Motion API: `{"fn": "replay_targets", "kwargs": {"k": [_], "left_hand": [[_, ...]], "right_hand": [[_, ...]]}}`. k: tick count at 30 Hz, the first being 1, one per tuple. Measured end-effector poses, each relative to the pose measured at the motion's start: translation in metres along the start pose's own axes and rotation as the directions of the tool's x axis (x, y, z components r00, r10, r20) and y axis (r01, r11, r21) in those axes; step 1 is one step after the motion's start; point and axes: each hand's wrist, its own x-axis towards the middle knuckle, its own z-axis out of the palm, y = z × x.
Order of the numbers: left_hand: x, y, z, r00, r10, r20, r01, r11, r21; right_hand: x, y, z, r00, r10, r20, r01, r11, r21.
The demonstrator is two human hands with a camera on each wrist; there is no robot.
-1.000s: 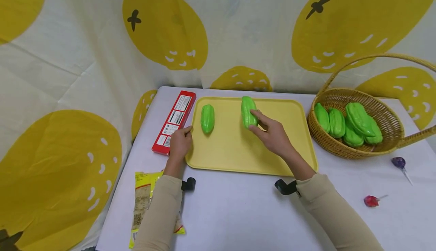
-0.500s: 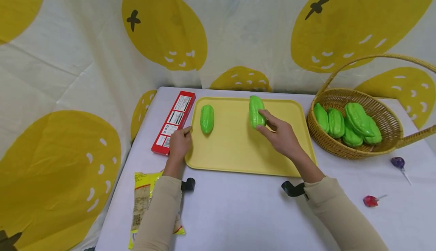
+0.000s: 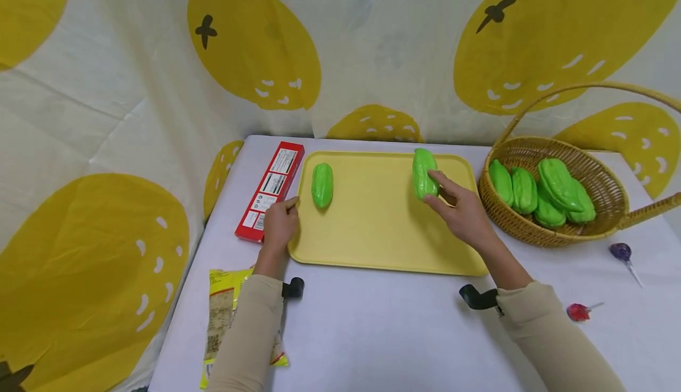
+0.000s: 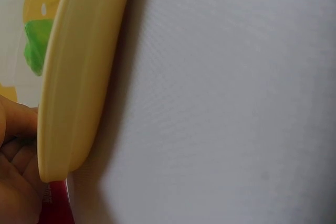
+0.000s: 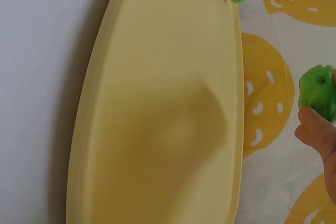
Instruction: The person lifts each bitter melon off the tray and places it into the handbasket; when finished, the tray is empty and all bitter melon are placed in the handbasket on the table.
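Observation:
My right hand pinches a glossy, ribbed green star fruit between thumb and fingers, above the right part of a yellow tray. In the right wrist view a hand-shaped shadow falls on the tray, and the held star fruit shows its rounded end at the right edge. Another green star fruit lies lengthwise on the tray's left side. My left hand grips the tray's left rim. Seen from the left wrist, its curled fingers are partly hidden behind the tray wall.
A wicker basket with a tall handle stands right of the tray, holding several green star fruits. Two lollipops, purple and red, lie before it. A red box lies left of the tray; a yellow packet sits under my left forearm.
My right hand has moved to the right over the tray, carrying the star fruit with it. The left hand stays at the tray's rim.

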Motion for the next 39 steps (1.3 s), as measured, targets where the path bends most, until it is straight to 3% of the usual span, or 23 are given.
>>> {"fn": "replay_targets", "kwargs": {"k": [12,22,27,31,39], "left_hand": [[-0.002,0.002,0.0,1.0,-0.001,-0.014,0.001,1.0,-0.009],[0.001,-0.004,0.001,0.994,0.089,-0.056,-0.088,0.996,0.016],[0.0,-0.003,0.001,0.995,0.083,-0.048,-0.083,0.996,0.01],[-0.001,-0.001,0.001,0.996,0.07,-0.047,-0.07,0.998,0.006],[-0.002,0.0,0.001,0.999,0.042,-0.026,-0.042,0.999,-0.004]], "right_hand": [[-0.01,0.01,-0.03,0.998,0.029,-0.059,-0.029,1.0,0.002],[-0.017,0.023,-0.056,0.988,0.078,-0.131,-0.083,0.996,-0.031],[-0.022,0.032,-0.074,0.98,0.087,-0.182,-0.098,0.994,-0.055],[-0.026,0.039,-0.088,0.97,0.136,-0.204,-0.159,0.982,-0.1],[-0.03,0.055,-0.109,0.956,0.248,-0.154,-0.269,0.955,-0.129]]}}
